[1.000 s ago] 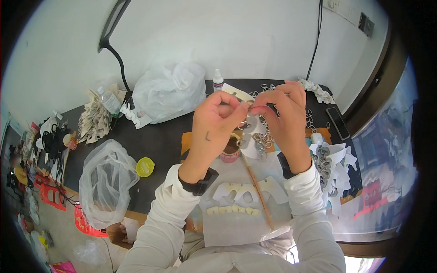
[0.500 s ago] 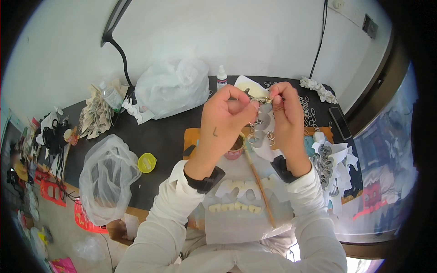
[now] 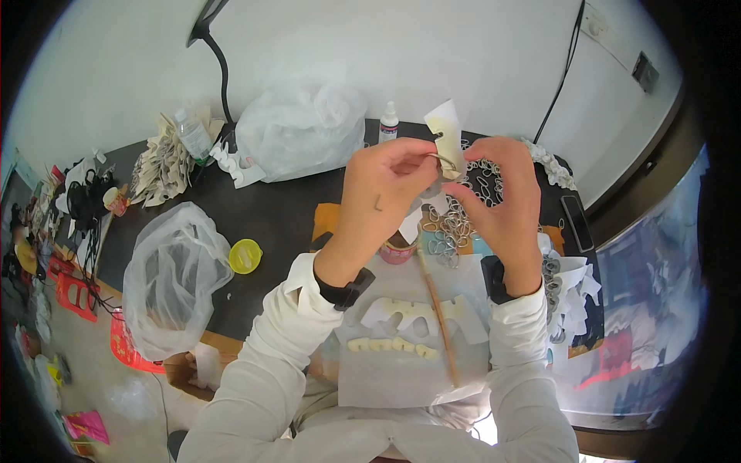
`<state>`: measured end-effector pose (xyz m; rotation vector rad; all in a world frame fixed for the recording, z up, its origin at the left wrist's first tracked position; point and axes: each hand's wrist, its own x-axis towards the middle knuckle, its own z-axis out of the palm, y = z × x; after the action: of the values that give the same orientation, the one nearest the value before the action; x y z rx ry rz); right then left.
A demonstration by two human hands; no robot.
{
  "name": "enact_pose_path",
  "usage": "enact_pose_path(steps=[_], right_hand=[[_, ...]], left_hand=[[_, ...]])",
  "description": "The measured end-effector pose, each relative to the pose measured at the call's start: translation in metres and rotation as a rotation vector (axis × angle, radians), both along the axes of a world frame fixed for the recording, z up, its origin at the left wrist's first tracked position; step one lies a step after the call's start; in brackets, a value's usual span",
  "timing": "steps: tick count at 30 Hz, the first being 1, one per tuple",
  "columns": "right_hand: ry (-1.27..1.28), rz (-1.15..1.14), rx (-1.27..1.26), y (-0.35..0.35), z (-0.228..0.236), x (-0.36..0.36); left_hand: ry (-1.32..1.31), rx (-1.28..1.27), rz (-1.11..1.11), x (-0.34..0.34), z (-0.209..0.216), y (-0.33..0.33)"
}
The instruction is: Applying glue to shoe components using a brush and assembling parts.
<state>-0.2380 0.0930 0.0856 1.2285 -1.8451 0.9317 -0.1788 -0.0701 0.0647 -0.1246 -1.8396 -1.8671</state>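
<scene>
In front of my chest, my left hand [image 3: 386, 185] pinches a cream and white cut strip [image 3: 446, 127] with a notched edge. A thin metal ring [image 3: 441, 158] sits at its fingertips, against the strip. Grey and white cut parts hang below, partly hidden by the fingers. My right hand [image 3: 505, 193] is beside the strip, thumb and forefinger spread apart, with no object visible in its grip. Under and behind the hands lies a heap of loose metal rings [image 3: 446, 239]. A small pinkish pot [image 3: 398, 253] stands below my left hand.
A wooden stick [image 3: 437, 309] lies across a pale sheet [image 3: 386, 386], beside cream cut pieces [image 3: 392, 346]. White and grey pieces [image 3: 570, 289] are piled right, near a phone [image 3: 576, 222]. Plastic bags [image 3: 174, 282], a yellow lid [image 3: 245, 256] and a spray bottle [image 3: 388, 123] stand around.
My right hand has moved away to the right and its fingers have spread. The strip in my left hand now stands up, and the ring heap shows more. The view has shifted slightly.
</scene>
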Motion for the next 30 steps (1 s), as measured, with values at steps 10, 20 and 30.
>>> enact_pose_path(steps=[10, 20, 30], right_hand=[[0.364, 0.014, 0.112, 0.001, -0.008, -0.013], [0.059, -0.002, -0.160, -0.015, -0.030, -0.018], [-0.268, -0.074, -0.202, -0.020, -0.023, -0.003]], left_hand=[[-0.004, -0.060, 0.015, -0.003, -0.006, -0.003], [-0.004, -0.034, 0.027, -0.001, -0.005, 0.003], [0.073, 0.115, -0.018, -0.005, -0.011, 0.018]])
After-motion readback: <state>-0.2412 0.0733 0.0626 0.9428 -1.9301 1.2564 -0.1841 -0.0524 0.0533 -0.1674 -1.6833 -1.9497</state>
